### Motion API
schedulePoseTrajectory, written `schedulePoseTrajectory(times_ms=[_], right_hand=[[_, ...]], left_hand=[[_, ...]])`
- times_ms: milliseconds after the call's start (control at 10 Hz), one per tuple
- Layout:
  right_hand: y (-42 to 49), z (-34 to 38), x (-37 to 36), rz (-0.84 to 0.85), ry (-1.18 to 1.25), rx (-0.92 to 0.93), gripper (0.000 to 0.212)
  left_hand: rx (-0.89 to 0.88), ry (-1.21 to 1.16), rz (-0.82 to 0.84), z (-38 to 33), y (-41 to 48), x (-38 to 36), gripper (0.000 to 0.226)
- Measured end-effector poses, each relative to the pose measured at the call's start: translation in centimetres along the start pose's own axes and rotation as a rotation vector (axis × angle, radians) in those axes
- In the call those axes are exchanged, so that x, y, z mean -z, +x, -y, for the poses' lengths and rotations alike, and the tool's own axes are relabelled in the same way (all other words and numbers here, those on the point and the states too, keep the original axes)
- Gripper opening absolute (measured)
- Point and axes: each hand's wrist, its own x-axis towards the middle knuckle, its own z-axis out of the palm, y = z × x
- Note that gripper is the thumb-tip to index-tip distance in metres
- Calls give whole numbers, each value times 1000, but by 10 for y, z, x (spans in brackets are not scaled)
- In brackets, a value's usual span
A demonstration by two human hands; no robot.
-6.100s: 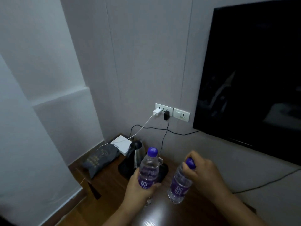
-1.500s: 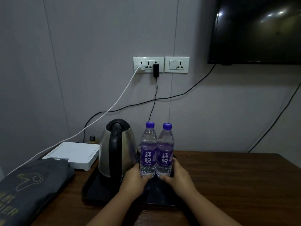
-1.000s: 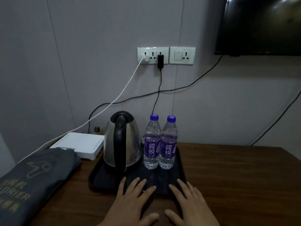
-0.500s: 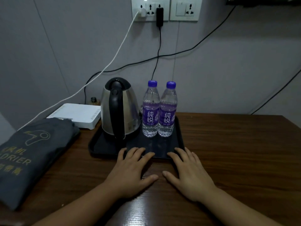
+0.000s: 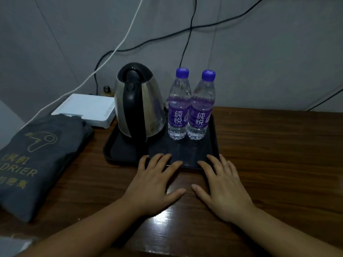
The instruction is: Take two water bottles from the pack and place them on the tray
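Note:
Two clear water bottles with purple caps and purple labels stand upright side by side on the black tray [image 5: 126,154]: the left bottle [image 5: 178,106] and the right bottle [image 5: 202,108], touching each other. My left hand [image 5: 154,184] lies flat on the wooden table, fingers spread, fingertips over the tray's front rim. My right hand [image 5: 222,190] lies flat beside it, fingertips at the tray's front right corner. Neither hand holds anything.
A steel kettle [image 5: 139,102] with a black handle stands on the tray left of the bottles. A white box [image 5: 87,110] and a grey hair-dryer bag [image 5: 39,160] lie at the left. Cables hang down the wall behind. The wooden table [image 5: 278,154] stretches right.
Both hands let go of the bottles on the tray and came back to lie flat on the table. The view tilted down and moved closer.

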Motion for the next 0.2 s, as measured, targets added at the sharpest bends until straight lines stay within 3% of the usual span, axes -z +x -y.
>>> schedulePoseTrajectory(times_ms=[200], right_hand=[[4, 6, 25, 197, 25, -37, 81]], left_hand=[[53, 0, 209, -9, 2, 27, 81]])
